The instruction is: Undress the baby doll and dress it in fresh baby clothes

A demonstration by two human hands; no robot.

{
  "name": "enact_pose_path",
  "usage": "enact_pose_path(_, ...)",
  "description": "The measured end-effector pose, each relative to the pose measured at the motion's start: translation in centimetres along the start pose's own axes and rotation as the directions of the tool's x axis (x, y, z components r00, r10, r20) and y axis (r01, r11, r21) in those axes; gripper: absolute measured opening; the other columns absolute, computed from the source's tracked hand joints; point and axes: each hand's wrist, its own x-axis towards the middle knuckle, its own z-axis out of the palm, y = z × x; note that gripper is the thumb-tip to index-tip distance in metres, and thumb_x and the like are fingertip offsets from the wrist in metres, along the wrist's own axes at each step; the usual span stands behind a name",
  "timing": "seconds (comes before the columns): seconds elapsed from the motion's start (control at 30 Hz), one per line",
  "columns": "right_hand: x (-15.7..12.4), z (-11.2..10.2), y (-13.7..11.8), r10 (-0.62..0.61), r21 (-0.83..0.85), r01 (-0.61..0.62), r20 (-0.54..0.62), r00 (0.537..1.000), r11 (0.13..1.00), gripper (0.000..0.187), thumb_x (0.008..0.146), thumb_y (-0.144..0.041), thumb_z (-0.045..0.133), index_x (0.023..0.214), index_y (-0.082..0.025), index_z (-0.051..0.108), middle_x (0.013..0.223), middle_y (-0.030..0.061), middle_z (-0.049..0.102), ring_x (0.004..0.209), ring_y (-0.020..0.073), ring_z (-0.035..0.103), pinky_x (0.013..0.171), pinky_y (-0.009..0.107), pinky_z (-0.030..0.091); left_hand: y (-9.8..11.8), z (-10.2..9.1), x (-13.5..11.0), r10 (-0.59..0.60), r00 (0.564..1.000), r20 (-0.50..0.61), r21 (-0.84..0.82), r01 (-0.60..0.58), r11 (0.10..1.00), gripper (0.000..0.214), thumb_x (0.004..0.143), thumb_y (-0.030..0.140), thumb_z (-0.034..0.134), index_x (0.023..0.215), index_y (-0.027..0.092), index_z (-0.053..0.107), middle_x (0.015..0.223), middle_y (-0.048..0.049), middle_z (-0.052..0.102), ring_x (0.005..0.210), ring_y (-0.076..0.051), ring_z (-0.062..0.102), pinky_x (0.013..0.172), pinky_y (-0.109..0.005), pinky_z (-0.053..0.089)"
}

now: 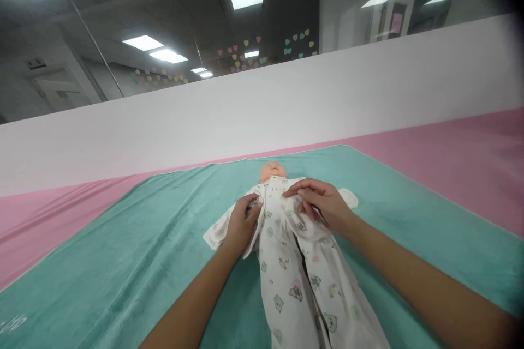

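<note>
Left hand [241, 223] and right hand [321, 207], well apart with forearms angled inward, are each clamped on a white bear-print cotton sleepsuit [282, 283]. It dresses a pale vinyl baby doll [272, 172], lying head toward twelve o'clock on a teal plush towel [123, 262].

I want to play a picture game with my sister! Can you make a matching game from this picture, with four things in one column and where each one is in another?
Things:
1. doll's head
2. left hand
3. right hand
4. teal blanket

Places:
A. lying on the pink cover
B. on the animal-print suit, on the picture's right side
C. sticking out above the suit's neck
D. on the suit, on the picture's left side

Pairs: 1-C, 2-D, 3-B, 4-A
</note>
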Motion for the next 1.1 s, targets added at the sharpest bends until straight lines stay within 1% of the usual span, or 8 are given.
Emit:
enact_pose_path(0.1, 0.4, -0.2, 1.4, -0.071, -0.153, 0.044, -0.176, 0.982, 0.987, 0.022, 0.087, -0.035, 0.048, 0.099, -0.025, 0.064, 0.109, 0.0034, 0.065, 0.084, 0.0164, 0.062, 0.083, 0.037, 0.048, 0.4, 0.1, -0.3, 0.064, 0.995, 0.074, -0.05, -0.06, 0.997, 0.037, 0.084, 0.039, 0.052, 0.119, 0.025, 0.054, 0.13, -0.0059, 0.051, 0.122, -0.022, 0.043, 0.104, -0.036, 0.029)
enact_pose_path(0.2, 0.4, 0.1, 2.5, -0.127, -0.369, 0.096, -0.06, 0.99, 0.924, 0.027, 0.086, -0.033, 0.049, 0.109, -0.027, 0.062, 0.127, 0.0027, 0.056, 0.12, 0.0214, 0.047, 0.103, 0.043, 0.035, 1.3, 0.7, -1.0, 0.228, 0.957, 0.18, -0.049, -0.223, 0.974, 0.034, 0.087, 0.034, 0.049, 0.119, 0.025, 0.053, 0.138, -0.0041, 0.044, 0.13, -0.02, 0.034, 0.109, -0.036, 0.024)
enact_pose_path(0.33, 0.0, 0.8, 2.4, -0.158, -0.56, 0.195, 0.115, 0.981, 0.805, 0.031, 0.089, -0.034, 0.044, 0.116, -0.029, 0.059, 0.136, 0.002, 0.048, 0.13, 0.0235, 0.036, 0.11, 0.054, 0.019, 2.4, 1.3, -1.7, 0.351, 0.922, 0.164, 0.103, -0.37, 0.923, 0.028, 0.085, 0.032, 0.051, 0.111, 0.024, 0.054, 0.133, -0.0061, 0.046, 0.126, -0.022, 0.037, 0.106, -0.038, 0.026)
enact_pose_path(0.5, -0.4, 1.3, 1.5, -0.189, -0.665, 0.292, 0.225, 0.956, 0.687, 0.031, 0.091, -0.032, 0.04, 0.116, -0.027, 0.058, 0.136, 0.0025, 0.048, 0.131, 0.0209, 0.036, 0.112, 0.051, 0.019, 2.9, 0.9, -1.6, 0.202, 0.979, -0.006, 0.457, -0.177, 0.872, 0.017, 0.083, 0.039, 0.05, 0.087, 0.023, 0.052, 0.088, -0.0042, 0.058, 0.083, -0.021, 0.053, 0.07, -0.031, 0.037)
enact_pose_path(0.77, -1.2, 1.8, 1.8, -0.4, -0.742, 0.397, 0.189, 0.897, 0.54, 0.027, 0.088, -0.021, 0.042, 0.106, -0.024, 0.062, 0.121, 0.0048, 0.061, 0.114, 0.0212, 0.054, 0.096, 0.042, 0.044, 3.3, -0.3, -0.8, -0.072, 0.996, 0.061, 0.506, 0.031, 0.862, 0.036, 0.082, 0.043, 0.048, 0.054, 0.021, 0.043, 0.052, 0.0005, 0.043, 0.048, -0.014, 0.033, 0.055, -0.026, 0.018)
enact_pose_path(0.87, -1.2, 1.9, 1.6, -0.417, -0.755, 0.388, 0.168, 0.893, 0.528, 0.025, 0.088, -0.02, 0.042, 0.102, -0.024, 0.062, 0.116, 0.0046, 0.063, 0.109, 0.0208, 0.056, 0.092, 0.04, 0.046, 4.3, -0.7, -0.8, -0.057, 0.991, 0.118, 0.351, 0.012, 0.936, 0.039, 0.083, 0.042, 0.047, 0.053, 0.019, 0.037, 0.053, 0.0013, 0.039, 0.052, -0.013, 0.034, 0.054, -0.025, 0.021)
enact_pose_path(0.93, -1.1, 2.0, 1.5, -0.405, -0.751, 0.382, 0.167, 0.899, 0.539, 0.024, 0.087, -0.019, 0.043, 0.101, -0.024, 0.062, 0.115, 0.0042, 0.064, 0.109, 0.0205, 0.056, 0.092, 0.04, 0.045, 5.5, -0.6, -1.2, -0.053, 0.983, 0.174, 0.078, 0.04, 0.996, 0.038, 0.085, 0.045, 0.044, 0.058, 0.019, 0.04, 0.056, 0.002, 0.04, 0.056, -0.012, 0.037, 0.055, -0.024, 0.028)
enact_pose_path(1.1, -0.9, 1.8, 1.4, -0.35, -0.705, 0.363, 0.171, 0.921, 0.61, 0.025, 0.086, -0.019, 0.046, 0.105, -0.025, 0.06, 0.114, 0.0034, 0.063, 0.108, 0.0214, 0.056, 0.093, 0.042, 0.044, 7.9, 0.7, -2.6, 0.046, 0.917, 0.396, -0.472, 0.161, 0.867, 0.02, 0.083, 0.038, 0.052, 0.085, 0.019, 0.058, 0.076, -0.0025, 0.057, 0.065, -0.013, 0.051, 0.062, -0.027, 0.044)
